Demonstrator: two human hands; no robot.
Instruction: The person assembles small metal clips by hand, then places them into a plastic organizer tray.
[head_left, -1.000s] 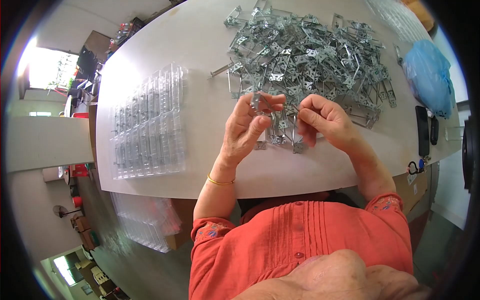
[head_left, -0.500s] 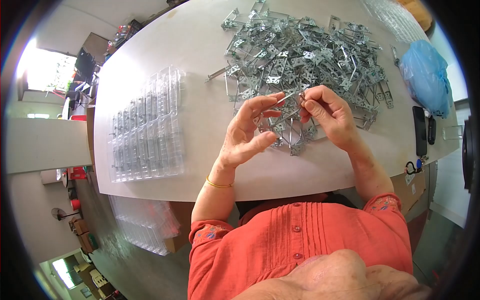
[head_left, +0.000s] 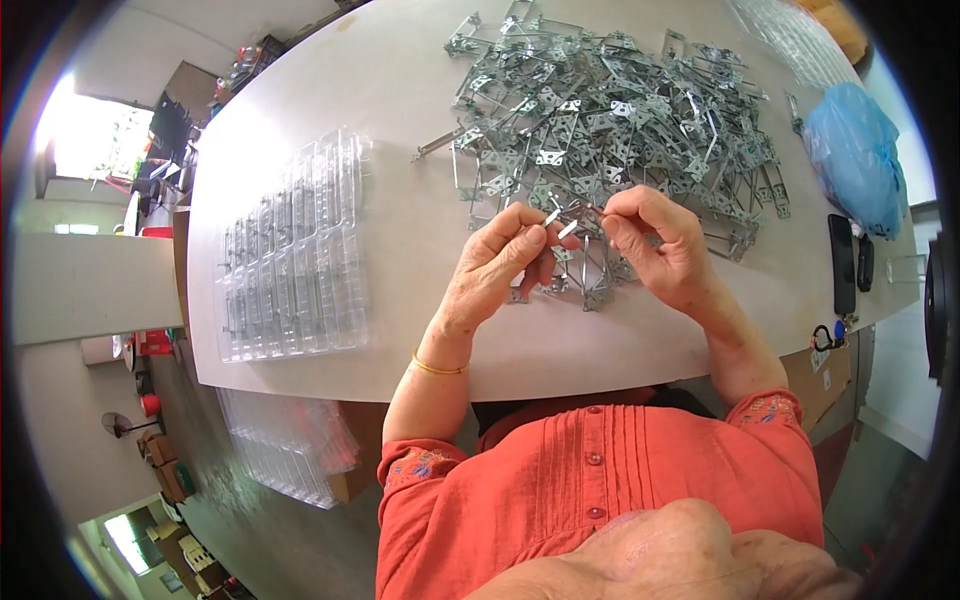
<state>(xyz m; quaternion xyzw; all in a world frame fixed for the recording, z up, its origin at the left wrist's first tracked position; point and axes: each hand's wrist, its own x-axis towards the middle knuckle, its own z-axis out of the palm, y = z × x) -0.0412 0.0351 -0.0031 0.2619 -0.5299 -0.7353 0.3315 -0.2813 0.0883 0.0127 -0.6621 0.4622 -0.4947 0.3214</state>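
Observation:
A small silvery metal bracket [head_left: 567, 228] is held up between my two hands, over the near edge of a heap of similar metal brackets [head_left: 610, 110]. My left hand [head_left: 505, 255] pinches one end of it between thumb and forefinger. The fingertips of my right hand [head_left: 660, 245] are closed at its other end, where a thin part shows; its exact shape is hard to make out against the heap. A few more brackets [head_left: 590, 290] lie on the table just below and between the hands.
On the left of the white table [head_left: 420, 340] lies a clear plastic tray [head_left: 345, 250] with rows of metal parts in its slots. To the right are a blue plastic bag [head_left: 855, 155], a black phone [head_left: 841, 262] and keys [head_left: 838, 328]. More clear trays [head_left: 290, 450] sit below the table edge.
My left hand has closed from a spread grip into a pinch on the bracket. Both hands have come slightly nearer to my body, and the bracket has turned between them.

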